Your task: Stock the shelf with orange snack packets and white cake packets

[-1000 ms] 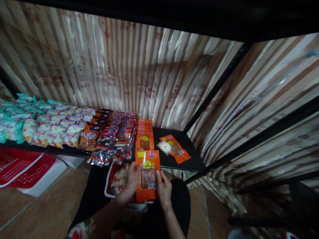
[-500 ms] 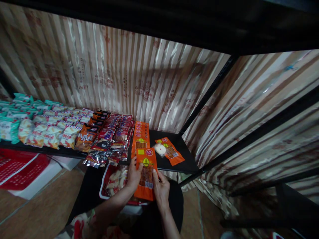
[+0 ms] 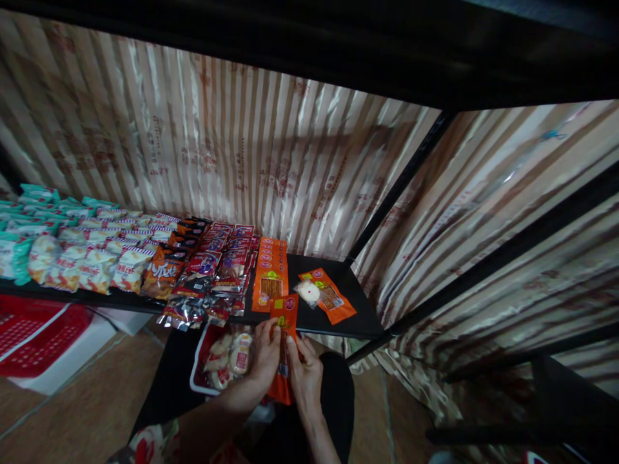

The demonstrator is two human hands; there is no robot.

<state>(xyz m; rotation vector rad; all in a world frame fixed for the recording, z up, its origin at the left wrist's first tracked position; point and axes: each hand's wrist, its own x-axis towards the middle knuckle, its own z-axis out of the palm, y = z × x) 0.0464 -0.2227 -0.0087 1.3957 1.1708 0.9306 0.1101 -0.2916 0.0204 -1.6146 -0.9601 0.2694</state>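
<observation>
Between both hands I hold an orange snack packet [image 3: 285,316], its sides bent inward so that it looks narrower. My left hand [image 3: 265,351] grips its left edge and my right hand [image 3: 303,370] its right edge. Just beyond lies a row of overlapping orange packets [image 3: 271,267] on the black shelf [image 3: 309,258]. Another orange packet [image 3: 333,299] rests at an angle to the right, with a round white item in clear wrap [image 3: 308,292] against its left side. Below my hands, a basket with a white rim [image 3: 196,374] holds several wrapped pale items [image 3: 240,353].
Left along the shelf stand rows of dark red packets [image 3: 227,264], orange-black packets [image 3: 164,270], white packets [image 3: 97,267] and teal packets [image 3: 14,254]. A red basket [image 3: 43,335] is on the floor at left. Black frame posts [image 3: 401,187] and striped curtain [image 3: 290,154] enclose the shelf.
The held orange packet has gone from flat and facing me to squeezed narrower between my hands, slightly lower. My hands have come closer together, uncovering more of the basket's contents.
</observation>
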